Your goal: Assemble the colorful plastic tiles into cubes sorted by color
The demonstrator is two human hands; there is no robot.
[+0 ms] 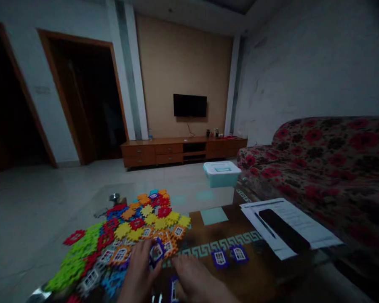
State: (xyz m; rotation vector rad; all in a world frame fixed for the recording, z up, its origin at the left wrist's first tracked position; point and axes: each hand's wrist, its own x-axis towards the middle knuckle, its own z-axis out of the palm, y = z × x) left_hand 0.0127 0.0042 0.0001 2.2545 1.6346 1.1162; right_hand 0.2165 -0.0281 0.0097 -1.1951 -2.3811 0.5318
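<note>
- Left hand (139, 273): fingers pinch purple window-pattern plastic tile (157, 252); seems light, stiff; hold by toothed edge.
- Right hand (196, 280): fingers spread, grip unclear; purple tiles (220, 259) lie beyond fingertips on worktop (214, 235).

Legible text: none; no label, brand or number can be read. White paper sheets (298, 212), at right on the tabletop (265, 269), bear printed lines too small and blurred to read.
</note>
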